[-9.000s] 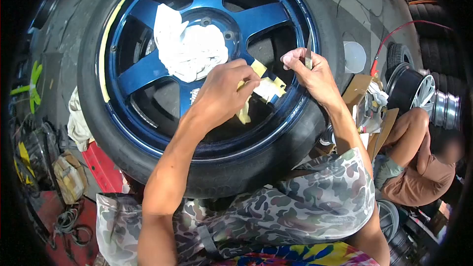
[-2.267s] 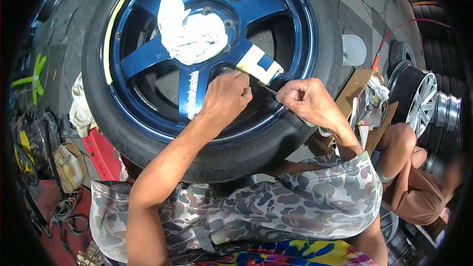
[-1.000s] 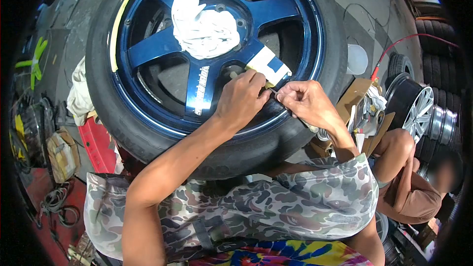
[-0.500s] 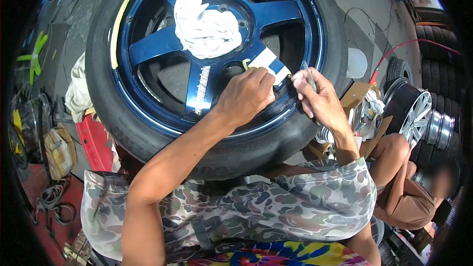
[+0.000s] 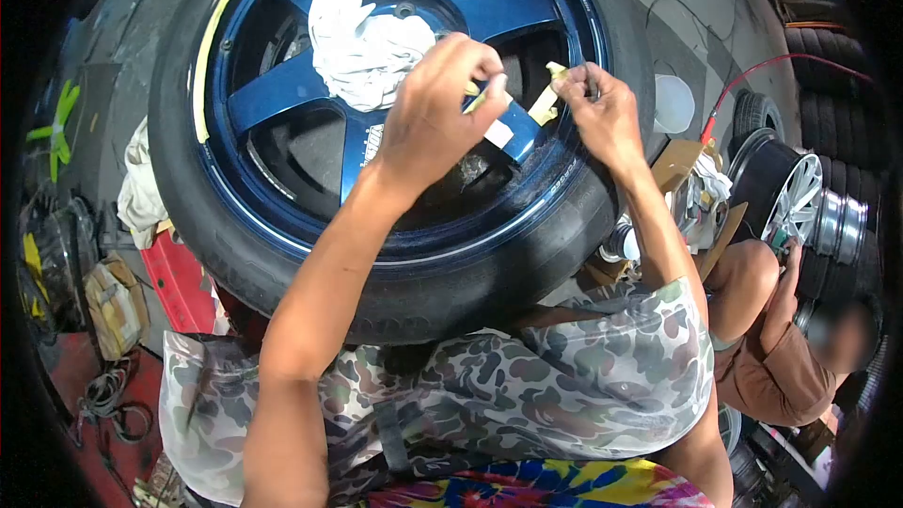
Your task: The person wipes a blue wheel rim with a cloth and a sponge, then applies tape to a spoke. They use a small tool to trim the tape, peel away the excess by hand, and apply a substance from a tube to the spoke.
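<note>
A blue alloy wheel [image 5: 513,7] with a black tire [image 5: 404,296] lies face up in front of me. Over its lower-right spoke, my left hand [image 5: 437,99] is curled, thumb and forefinger bent toward each other around a bit of yellow masking tape [image 5: 471,89]. At the right rim, my right hand [image 5: 604,113] pinches a crumpled strip of masking tape [image 5: 546,102] near the same spoke. Part of a white patch [image 5: 499,134] shows on that spoke beside my left thumb. A bunched white cloth [image 5: 362,52] covers the hub.
More yellow tape [image 5: 209,66] runs along the left rim edge. To the right are a white tub [image 5: 673,103], a cardboard box [image 5: 679,169], a red cable [image 5: 752,73], a silver wheel [image 5: 798,198] and stacked tires. A seated person [image 5: 785,357] is at lower right.
My left hand has lifted up and left from the spoke. My right hand has shifted up slightly, and a crumpled tape strip now shows at its fingertips; the thin blade there earlier no longer shows.
</note>
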Demonstrator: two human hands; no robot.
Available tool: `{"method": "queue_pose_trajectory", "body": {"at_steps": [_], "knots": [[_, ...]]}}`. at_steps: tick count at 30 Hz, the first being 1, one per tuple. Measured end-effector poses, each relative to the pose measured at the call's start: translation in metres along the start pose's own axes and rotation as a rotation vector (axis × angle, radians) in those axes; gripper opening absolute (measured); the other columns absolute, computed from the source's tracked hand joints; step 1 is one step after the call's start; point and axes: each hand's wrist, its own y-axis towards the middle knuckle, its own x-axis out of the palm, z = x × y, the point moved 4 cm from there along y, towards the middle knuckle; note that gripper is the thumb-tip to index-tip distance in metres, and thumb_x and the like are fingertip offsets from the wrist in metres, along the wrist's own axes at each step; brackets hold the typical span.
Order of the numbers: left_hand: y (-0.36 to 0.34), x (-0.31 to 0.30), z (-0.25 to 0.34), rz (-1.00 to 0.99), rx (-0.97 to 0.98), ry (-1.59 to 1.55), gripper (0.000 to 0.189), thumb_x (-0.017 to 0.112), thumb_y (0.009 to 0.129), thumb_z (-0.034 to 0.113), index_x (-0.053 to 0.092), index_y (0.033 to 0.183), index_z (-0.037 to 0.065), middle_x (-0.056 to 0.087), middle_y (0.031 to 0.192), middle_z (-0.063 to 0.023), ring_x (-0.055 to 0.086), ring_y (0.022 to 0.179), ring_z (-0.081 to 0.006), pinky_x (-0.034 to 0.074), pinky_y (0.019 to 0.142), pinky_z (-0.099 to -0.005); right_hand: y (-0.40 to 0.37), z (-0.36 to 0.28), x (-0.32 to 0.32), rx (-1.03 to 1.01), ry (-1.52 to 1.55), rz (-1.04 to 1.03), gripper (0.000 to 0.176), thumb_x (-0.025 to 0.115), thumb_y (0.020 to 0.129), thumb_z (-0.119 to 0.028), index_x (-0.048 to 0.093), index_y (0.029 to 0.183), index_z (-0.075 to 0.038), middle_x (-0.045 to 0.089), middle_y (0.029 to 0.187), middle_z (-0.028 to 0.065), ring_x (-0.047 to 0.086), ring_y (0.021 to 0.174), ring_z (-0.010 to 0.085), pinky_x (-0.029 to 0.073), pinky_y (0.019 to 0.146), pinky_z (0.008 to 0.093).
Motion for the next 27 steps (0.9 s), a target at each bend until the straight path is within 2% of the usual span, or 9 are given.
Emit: {"method": "queue_pose_trajectory", "body": {"at_steps": [9, 12, 14, 15, 17, 18, 21, 25, 27], "knots": [[-0.001, -0.015, 0.005, -0.026, -0.137, -0.045, 0.037, 0.067, 0.087, -0.003, 0.066, 0.123, 0.001, 0.061, 0.098, -0.0106, 0.063, 0.09, -0.0208, 0.051, 0.085, -0.0349, 0.008, -0.028, 0.002, 0.04, -0.206, -0.073, 0.018, 0.074, 0.096, -0.021, 0.075, 0.1, -0.003, 0.066, 0.077, 0.0066, 0.054, 0.067, 0.0119, 0.047, 0.066, 0.0317], [-0.004, -0.01, -0.002, -0.007, -0.09, -0.095, 0.04, 0.065, 0.087, -0.004, 0.066, 0.126, 0.0, 0.063, 0.101, -0.0113, 0.064, 0.094, -0.0208, 0.051, 0.087, -0.0342, 0.049, -0.033, -0.014, -0.453, -0.199, 0.24, 0.02, 0.07, 0.099, -0.022, 0.075, 0.108, -0.004, 0.076, 0.093, 0.0185, 0.075, 0.083, 0.0277, 0.056, 0.078, 0.0366], [-0.009, -0.011, -0.011, -0.019, -0.093, -0.079, 0.038, 0.058, 0.094, -0.003, 0.062, 0.131, -0.002, 0.067, 0.11, -0.0128, 0.066, 0.095, -0.0189, 0.053, 0.087, -0.0316, 0.093, -0.056, -0.045, -0.436, -0.286, 0.342, 0.026, 0.069, 0.102, -0.025, 0.075, 0.109, -0.001, 0.077, 0.088, 0.0123, 0.073, 0.081, 0.0169, 0.057, 0.079, 0.0351], [-0.011, -0.013, -0.013, -0.019, -0.078, -0.075, 0.038, 0.058, 0.094, -0.003, 0.062, 0.131, -0.002, 0.067, 0.11, -0.0128, 0.066, 0.095, -0.0189, 0.053, 0.087, -0.0316, 0.11, -0.069, -0.056, -0.526, -0.26, 0.278, 0.031, 0.071, 0.102, -0.032, 0.076, 0.108, -0.002, 0.077, 0.085, 0.0061, 0.07, 0.08, 0.012, 0.056, 0.078, 0.0331], [-0.018, -0.011, -0.027, -0.032, -0.397, -0.515, 0.037, 0.053, 0.101, -0.001, 0.057, 0.138, -0.004, 0.068, 0.121, -0.0157, 0.069, 0.099, -0.0184, 0.056, 0.086, -0.0312, 0.102, -0.1, -0.045, -0.353, -0.072, 0.067, 0.031, 0.074, 0.101, -0.034, 0.078, 0.103, -0.004, 0.075, 0.083, 0.0013, 0.066, 0.076, 0.0089, 0.053, 0.07, 0.029], [-0.016, -0.008, -0.03, -0.003, -0.425, -0.693, 0.037, 0.05, 0.106, 0.007, 0.055, 0.139, -0.007, 0.066, 0.13, -0.0189, 0.073, 0.103, -0.0189, 0.061, 0.083, -0.029, 0.105, -0.1, -0.027, -0.66, 0.027, 0.004, 0.028, 0.076, 0.1, -0.034, 0.078, 0.1, -0.006, 0.073, 0.082, -0.0015, 0.06, 0.071, 0.0052, 0.047, 0.062, 0.0244], [-0.001, -0.013, -0.01, 0.096, -0.571, -0.876, 0.037, 0.062, 0.105, 0.013, 0.056, 0.136, -0.006, 0.069, 0.122, -0.0171, 0.072, 0.099, -0.0169, 0.06, 0.081, -0.0283, 0.065, -0.106, 0.005, -0.261, 0.089, -0.343, 0.028, 0.078, 0.098, -0.028, 0.074, 0.085, -0.004, 0.066, 0.072, -0.0019, 0.058, 0.067, 0.004, 0.046, 0.062, 0.0238], [-0.01, -0.016, -0.02, -0.104, -0.592, -0.705, 0.027, 0.066, 0.105, 0.015, 0.063, 0.126, -0.002, 0.073, 0.108, -0.0113, 0.07, 0.093, -0.0132, 0.056, 0.075, -0.0268, 0.04, -0.096, 0.01, 0.097, 0.248, -0.671, 0.026, 0.084, 0.094, -0.028, 0.076, 0.089, -0.004, 0.067, 0.074, -0.0024, 0.064, 0.074, 0.0052, 0.047, 0.066, 0.0227], [-0.011, -0.026, -0.017, -0.05, -0.614, -0.316, 0.016, 0.066, 0.105, 0.014, 0.068, 0.116, 0.003, 0.073, 0.096, -0.006, 0.066, 0.089, -0.0099, 0.052, 0.074, -0.0269, 0.036, -0.08, 0.003, -0.042, 0.36, -0.723, 0.025, 0.085, 0.093, -0.026, 0.08, 0.102, -0.003, 0.073, 0.083, 0.0004, 0.068, 0.084, 0.0081, 0.052, 0.075, 0.0249]]}}
